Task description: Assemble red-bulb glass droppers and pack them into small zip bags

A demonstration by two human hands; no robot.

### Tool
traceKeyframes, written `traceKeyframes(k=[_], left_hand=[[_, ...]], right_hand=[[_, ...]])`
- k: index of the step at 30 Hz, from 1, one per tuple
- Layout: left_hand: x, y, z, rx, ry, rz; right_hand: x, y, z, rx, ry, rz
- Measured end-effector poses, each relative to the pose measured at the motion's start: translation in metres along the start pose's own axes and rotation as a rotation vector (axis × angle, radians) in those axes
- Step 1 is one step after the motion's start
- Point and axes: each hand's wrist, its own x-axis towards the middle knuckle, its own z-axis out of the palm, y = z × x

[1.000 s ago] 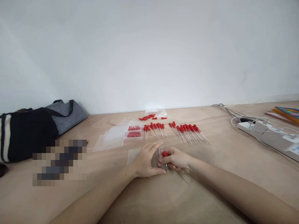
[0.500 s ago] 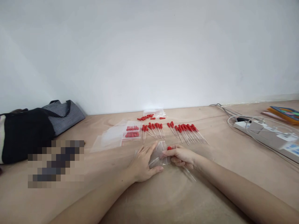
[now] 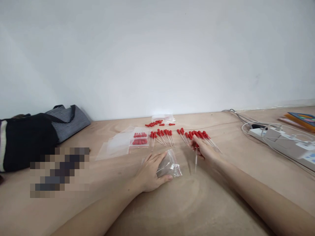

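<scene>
My left hand (image 3: 154,170) lies flat with fingers stretched over a clear zip bag (image 3: 170,164), pressing it to the table. The bag's zip end sticks out to the right of that hand. Fingers closed, my right hand (image 3: 203,147) grips a dropper whose thin clear tube (image 3: 196,160) points down toward me, slightly blurred. This hand is at the near side of the right group of red-bulbed droppers (image 3: 203,134) and covers part of it. Another group of droppers (image 3: 163,133) is fanned out beyond the bag.
Small bags of red bulbs (image 3: 139,142) rest on flat clear bags (image 3: 115,144) at left. Loose red bulbs (image 3: 154,124) lie near the wall. A striped bag (image 3: 69,119) stands far left; a power strip (image 3: 280,141) with cables lies right.
My right hand has let go of the zip bag's edge and moved right and away from me with the dropper, to the right group. My left hand has stayed on the bag.
</scene>
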Motion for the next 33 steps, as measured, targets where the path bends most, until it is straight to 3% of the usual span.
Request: traceKeyframes(k=[5,14,18,24,29,33], left_hand=[[0.0,-0.001,0.001,0.018,-0.016,-0.006],[0.0,0.003,-0.001,0.059,-0.017,-0.033],[0.001,0.001,0.0,0.055,-0.018,-0.012],[0.0,0.0,0.0,0.052,0.008,0.009],[0.0,-0.001,0.001,0.077,0.069,0.082],[0.0,0.005,0.001,0.156,0.226,0.155]], right_hand=[[-0.001,0.004,0.007,0.213,0.099,0.033],[-0.012,0.017,0.031,0.368,0.023,0.022],[-0.018,0.019,0.037,0.359,-0.125,0.07],[-0.023,0.016,0.034,0.226,-0.501,0.173],[-0.02,0.015,0.029,0.027,-0.671,-0.044],[-0.016,0.016,0.031,-0.302,-0.708,-0.237]])
